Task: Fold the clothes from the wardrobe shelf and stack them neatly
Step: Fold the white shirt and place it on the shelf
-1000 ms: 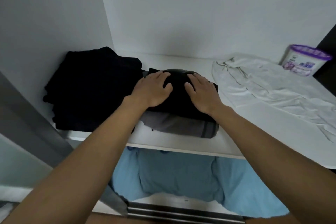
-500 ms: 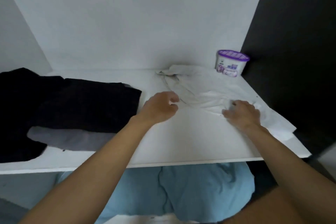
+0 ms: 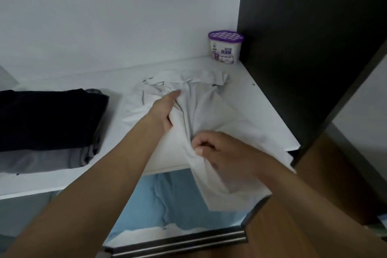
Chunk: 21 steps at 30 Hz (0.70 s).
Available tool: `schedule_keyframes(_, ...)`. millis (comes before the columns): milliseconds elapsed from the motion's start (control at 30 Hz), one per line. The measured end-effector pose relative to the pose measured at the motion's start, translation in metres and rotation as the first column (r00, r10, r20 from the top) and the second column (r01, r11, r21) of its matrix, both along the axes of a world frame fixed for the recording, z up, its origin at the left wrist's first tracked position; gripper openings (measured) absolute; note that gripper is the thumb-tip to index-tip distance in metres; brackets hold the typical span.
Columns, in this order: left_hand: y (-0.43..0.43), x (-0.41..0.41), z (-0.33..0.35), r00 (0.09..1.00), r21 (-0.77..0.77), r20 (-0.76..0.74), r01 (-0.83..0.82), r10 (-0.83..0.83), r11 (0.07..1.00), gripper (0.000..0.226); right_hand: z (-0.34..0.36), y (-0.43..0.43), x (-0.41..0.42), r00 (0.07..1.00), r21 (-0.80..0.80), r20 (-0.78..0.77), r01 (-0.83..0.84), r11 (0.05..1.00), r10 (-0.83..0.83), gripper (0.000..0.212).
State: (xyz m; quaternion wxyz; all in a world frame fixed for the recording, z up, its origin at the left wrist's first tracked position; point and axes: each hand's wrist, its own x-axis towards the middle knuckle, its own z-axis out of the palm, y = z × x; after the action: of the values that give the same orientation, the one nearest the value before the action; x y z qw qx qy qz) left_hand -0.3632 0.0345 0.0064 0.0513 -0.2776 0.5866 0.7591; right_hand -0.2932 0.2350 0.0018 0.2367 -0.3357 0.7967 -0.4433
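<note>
A pale white-grey shirt (image 3: 211, 102) lies crumpled on the white wardrobe shelf (image 3: 69, 180), its lower part hanging over the front edge. My left hand (image 3: 165, 109) grips a bunch of its fabric near the middle. My right hand (image 3: 222, 151) pinches the cloth near the shelf's front edge, fingers curled round it. At the left sits a folded stack: a black garment (image 3: 48, 117) on top of a grey one (image 3: 41, 161).
A white tub with a purple lid (image 3: 225, 49) stands in the shelf's back right corner against a dark side panel (image 3: 303, 48). Light blue fabric (image 3: 167, 201) fills the space below the shelf. A metal rail (image 3: 178, 241) runs along the bottom.
Both hands left the black folded stack, moved right to the pale shirt and took hold of it. The shirt is now bunched and pulled toward the front edge. My view swung right.
</note>
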Motion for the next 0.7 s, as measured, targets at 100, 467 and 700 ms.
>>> schedule_keyframes(100, 0.009, 0.021, 0.004, 0.996, -0.090, -0.039, -0.082, 0.079, 0.993, 0.035, 0.001, 0.015, 0.028, 0.983, 0.173, -0.042, -0.169, 0.970, 0.179, 0.013)
schedule_keyframes(467, -0.010, 0.234, -0.004, 0.664, -0.732, -0.140, 0.430, -0.734, 0.528, 0.038, -0.003, -0.036, 0.091, 0.628, -0.034, 0.607, 0.633, 0.773, -0.488, 0.054)
schedule_keyframes(700, -0.103, 0.370, -0.014, 0.586, -0.687, 0.169, 0.647, -0.792, 0.332, 0.013, -0.020, -0.101, 0.218, 0.603, -0.331, 0.683, 0.758, 0.562, -0.412, 0.032)
